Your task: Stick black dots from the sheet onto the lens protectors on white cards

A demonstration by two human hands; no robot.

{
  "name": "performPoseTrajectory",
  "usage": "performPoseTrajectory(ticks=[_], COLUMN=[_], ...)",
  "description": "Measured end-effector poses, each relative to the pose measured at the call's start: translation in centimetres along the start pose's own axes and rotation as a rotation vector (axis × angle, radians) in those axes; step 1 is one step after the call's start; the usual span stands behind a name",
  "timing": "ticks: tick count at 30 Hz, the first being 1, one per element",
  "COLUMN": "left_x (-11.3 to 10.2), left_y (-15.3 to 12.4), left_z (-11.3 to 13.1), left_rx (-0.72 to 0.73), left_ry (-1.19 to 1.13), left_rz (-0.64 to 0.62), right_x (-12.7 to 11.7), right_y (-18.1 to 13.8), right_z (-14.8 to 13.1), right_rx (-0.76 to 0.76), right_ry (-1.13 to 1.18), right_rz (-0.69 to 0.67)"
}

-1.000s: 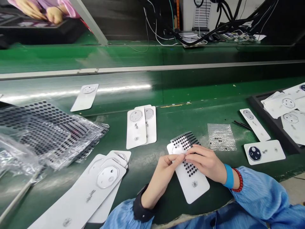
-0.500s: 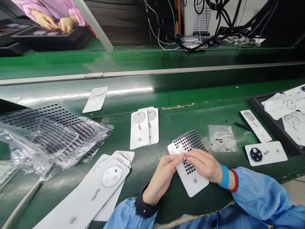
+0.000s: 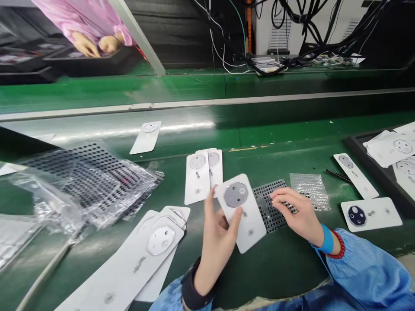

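My left hand (image 3: 218,238) grips a white card (image 3: 241,212) with a grey octagonal patch near its top, lifted off the green table and tilted. My right hand (image 3: 296,214) rests with curled fingers on a clear sheet of small black dots (image 3: 269,206) lying flat just right of the card. Whether the fingertips pinch a dot I cannot make out.
Two white cards (image 3: 203,175) lie ahead, a fanned stack (image 3: 139,255) at the lower left, one card (image 3: 146,137) on the conveyor. Bagged dot sheets (image 3: 90,185) sit left. Right: a used clear sheet (image 3: 309,189), a card with dark patch (image 3: 371,214), another card (image 3: 355,175), a black tray (image 3: 394,151).
My left hand has lifted the white card up and to the left, away from the dot sheet. My right hand has moved right and now rests on the dot sheet on the table.
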State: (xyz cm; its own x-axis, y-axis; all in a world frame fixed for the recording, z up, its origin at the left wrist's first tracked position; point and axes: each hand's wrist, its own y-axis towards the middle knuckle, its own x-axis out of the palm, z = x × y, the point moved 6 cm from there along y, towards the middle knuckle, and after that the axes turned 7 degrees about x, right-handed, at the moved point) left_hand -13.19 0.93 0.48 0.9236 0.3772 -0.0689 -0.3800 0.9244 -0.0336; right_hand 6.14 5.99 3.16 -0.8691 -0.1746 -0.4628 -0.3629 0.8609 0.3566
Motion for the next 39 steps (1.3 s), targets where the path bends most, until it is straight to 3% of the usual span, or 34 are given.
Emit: performPoseTrajectory(ticks=[4,9,12,18,22,32,36,39], left_x=[3.1,4.3,4.5,4.4,4.1,4.0,4.1,4.2], left_y=[-2.1,-3.6,-3.7,-3.7,-3.6,-3.5,-3.4,-3.4], left_z=[-0.8,-1.1,-1.1,-0.9,-1.0,-1.2,-1.2,-1.0], left_rx=[-0.038,-0.031,-0.031,-0.005,-0.005,-0.192,-0.232,-0.274], left_ry=[0.059,0.040,0.047,0.059,0.049,-0.077,-0.112,-0.189], left_rz=[-0.265,-0.383,-0.407,-0.380,-0.354,-0.399,-0.408,-0.424], right_x=[0.4,1.3,1.4,2.1,2.7,3.4,3.3,2.1], right_y=[0.5,0.0,-0.4,-1.9,-2.5,-2.8,-2.8,-2.3], right_z=[-2.6,-3.3,-3.0,-3.5,-3.4,-2.9,-2.2,-2.0], right_rx=[-0.057,-0.155,-0.171,-0.404,-0.461,-0.460,-0.386,-0.281], right_ry=[0.014,-0.053,-0.119,-0.396,-0.519,-0.732,-0.632,-0.365], right_rz=[0.080,0.131,0.131,0.135,0.107,-0.164,-0.238,-0.155])
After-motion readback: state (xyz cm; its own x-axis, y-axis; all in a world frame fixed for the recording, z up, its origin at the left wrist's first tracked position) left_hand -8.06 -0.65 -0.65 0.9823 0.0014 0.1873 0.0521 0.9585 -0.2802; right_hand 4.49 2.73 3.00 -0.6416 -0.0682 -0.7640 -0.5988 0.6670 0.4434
